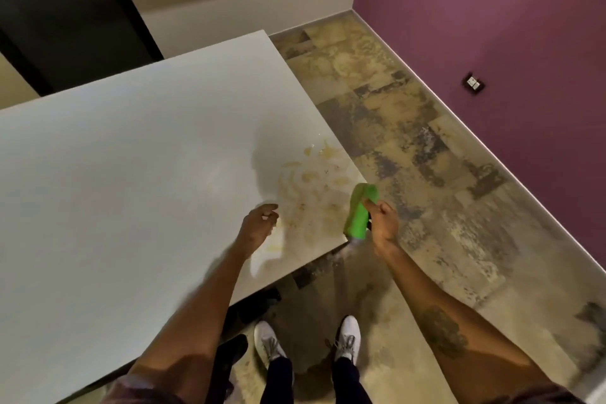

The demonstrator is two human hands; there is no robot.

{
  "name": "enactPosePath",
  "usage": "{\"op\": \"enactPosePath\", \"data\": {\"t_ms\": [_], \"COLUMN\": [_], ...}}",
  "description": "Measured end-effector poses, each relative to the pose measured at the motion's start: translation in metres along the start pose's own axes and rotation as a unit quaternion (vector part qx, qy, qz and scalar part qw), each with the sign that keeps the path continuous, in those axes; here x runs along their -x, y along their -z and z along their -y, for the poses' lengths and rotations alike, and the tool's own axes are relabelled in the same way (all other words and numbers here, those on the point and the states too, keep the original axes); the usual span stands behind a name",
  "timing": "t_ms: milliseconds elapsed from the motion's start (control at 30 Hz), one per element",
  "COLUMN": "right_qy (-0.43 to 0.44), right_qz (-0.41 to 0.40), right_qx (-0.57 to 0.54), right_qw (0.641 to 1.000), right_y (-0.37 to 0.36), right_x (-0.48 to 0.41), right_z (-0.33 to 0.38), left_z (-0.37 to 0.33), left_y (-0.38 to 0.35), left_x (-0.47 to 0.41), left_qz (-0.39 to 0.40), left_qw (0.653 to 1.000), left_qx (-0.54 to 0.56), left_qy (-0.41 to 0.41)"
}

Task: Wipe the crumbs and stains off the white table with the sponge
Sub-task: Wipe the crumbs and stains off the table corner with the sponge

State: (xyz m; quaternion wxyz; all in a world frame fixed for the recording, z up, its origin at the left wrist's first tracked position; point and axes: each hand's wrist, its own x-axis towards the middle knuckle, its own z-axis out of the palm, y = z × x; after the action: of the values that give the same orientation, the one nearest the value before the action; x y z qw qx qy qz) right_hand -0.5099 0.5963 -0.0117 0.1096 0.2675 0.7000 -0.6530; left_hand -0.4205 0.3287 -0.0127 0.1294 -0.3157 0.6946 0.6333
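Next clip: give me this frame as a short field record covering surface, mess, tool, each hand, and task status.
surface: white table, near right corner in view
mess: yellowish stains and crumbs near that corner
tool: green sponge, at the table's right edge, beside the mess
right hand: gripping the sponge
left hand: empty, fingers loosely curled, over the table beside the stains
background: black chair behind the table, purple wall, mottled floor
status: stains still present, wiping not finished

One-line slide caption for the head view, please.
Right hand holds green sponge at the white table corner beside yellowish stains; left hand empty.
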Motion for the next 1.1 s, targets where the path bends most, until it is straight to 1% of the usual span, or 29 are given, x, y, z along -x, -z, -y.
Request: {"op": "enactPosePath", "data": {"t_ms": [67,133,233,300,400,500,567,633,700,733,800,867,967,1033,1100], "right_qy": [0.023,0.033,0.036,0.037,0.039,0.031,0.054,0.087,0.119,0.135,0.183,0.21,0.186,0.18,0.183], "right_qz": [-0.059,-0.096,-0.146,-0.169,-0.175,-0.152,-0.137,-0.135,-0.141,-0.142,-0.152,-0.164,-0.15,-0.14,-0.132], "right_qx": [0.026,0.034,0.119,0.184,0.259,0.3,0.324,0.366,0.417,0.427,0.424,0.4,0.37,0.406,0.459], "right_qw": [0.998,0.994,0.981,0.968,0.949,0.941,0.935,0.917,0.89,0.883,0.874,0.877,0.898,0.885,0.859], "right_y": [0.021,0.038,0.052,0.05,0.03,0.004,-0.009,-0.017,-0.021,-0.021,-0.021,-0.021,-0.026,-0.03,-0.032], "right_x": [-0.007,-0.011,-0.018,-0.022,-0.028,-0.035,-0.04,-0.047,-0.058,-0.061,-0.065,-0.067,-0.073,-0.076,-0.078], "right_z": [-0.007,-0.012,-0.021,-0.023,-0.014,-0.005,-0.006,-0.012,-0.024,-0.032,-0.05,-0.063,-0.066,-0.065,-0.069], "left_z": [0.006,0.008,0.019,0.03,0.039,0.043,0.049,0.058,0.061,0.062,0.059,0.055,0.053,0.054,0.058], "left_y": [0.0,0.003,0.014,0.025,0.034,0.042,0.047,0.051,0.053,0.053,0.053,0.052,0.057,0.062,0.065], "left_x": [-0.001,0.002,-0.002,-0.009,-0.015,-0.023,-0.032,-0.042,-0.052,-0.056,-0.065,-0.073,-0.086,-0.096,-0.107], "left_qz": [-0.023,-0.045,-0.082,-0.089,-0.092,-0.11,-0.113,-0.105,-0.104,-0.102,-0.101,-0.109,-0.134,-0.148,-0.145], "left_qw": [0.997,0.985,0.947,0.918,0.886,0.863,0.85,0.832,0.827,0.83,0.835,0.835,0.835,0.838,0.845], "left_qx": [-0.07,-0.146,-0.282,-0.362,-0.43,-0.464,-0.486,-0.516,-0.527,-0.525,-0.519,-0.517,-0.512,-0.508,-0.5], "left_qy": [-0.034,-0.074,-0.126,-0.139,-0.146,-0.164,-0.172,-0.176,-0.167,-0.159,-0.15,-0.152,-0.147,-0.137,-0.123]}}
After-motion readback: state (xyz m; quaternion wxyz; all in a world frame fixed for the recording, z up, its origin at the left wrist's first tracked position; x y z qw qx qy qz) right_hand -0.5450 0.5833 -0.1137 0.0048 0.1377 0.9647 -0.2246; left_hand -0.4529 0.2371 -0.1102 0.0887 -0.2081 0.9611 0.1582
